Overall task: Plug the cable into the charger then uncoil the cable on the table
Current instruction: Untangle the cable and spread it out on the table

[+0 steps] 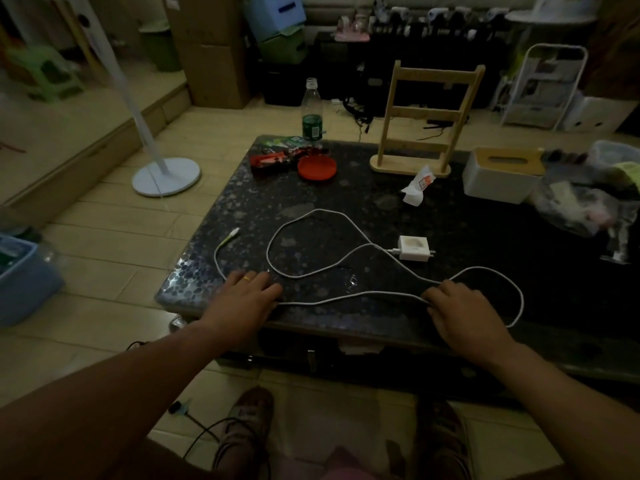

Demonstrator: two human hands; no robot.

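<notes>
A white charger (413, 248) lies on the dark stone table (346, 188), with a white cable (311, 213) plugged into its left side. The cable lies in wide loose loops across the front of the table, and its free plug end (234, 233) points up-left near the table's left edge. My left hand (246, 295) rests palm down on the cable near the front left edge, fingers together over it. My right hand (462, 308) is at the front right, its fingertips pinching the cable where a big loop curls round to the right.
At the back of the table stand a red dish (317, 168), snack packets (273, 160), a clear bottle (311, 110), a wooden rack (424, 123), a crumpled wrapper (417, 187), a white tissue box (502, 174) and plastic bags (585, 199). A fan base (166, 176) and blue bin (20, 278) sit on the floor at left.
</notes>
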